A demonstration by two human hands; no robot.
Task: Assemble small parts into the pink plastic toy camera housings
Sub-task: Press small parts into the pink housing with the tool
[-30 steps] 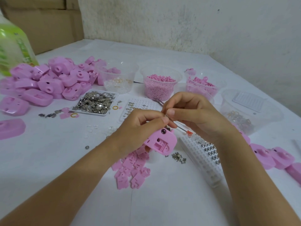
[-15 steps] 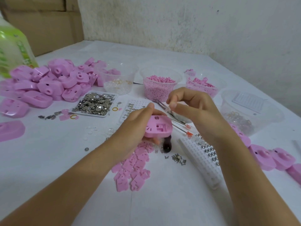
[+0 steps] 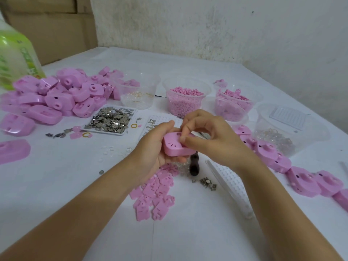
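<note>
My left hand [image 3: 150,153] grips a pink camera housing [image 3: 175,146] from below and behind, its flat face turned up with small slots showing. My right hand [image 3: 211,140] hovers over the housing's far right corner. Its thumb and forefinger pinch together on that top face around a small part that is too tiny to make out. Its other fingers are curled above. Both hands are over the middle of the white table [image 3: 56,185].
A heap of pink housings [image 3: 56,97] lies at the left, more housings [image 3: 282,161] at the right. Tubs of pink pellets [image 3: 185,99], pink clips [image 3: 233,102] and rings [image 3: 138,93] stand behind. A tray of metal bits [image 3: 111,119], flat pink plates [image 3: 156,193], a dark tool [image 3: 194,164] and a white grid tray [image 3: 231,185] lie close by.
My left hand turned the housing from its open inner side to its flat face up and raised it slightly. My right hand came down and its pinched fingertips now touch the housing's top.
</note>
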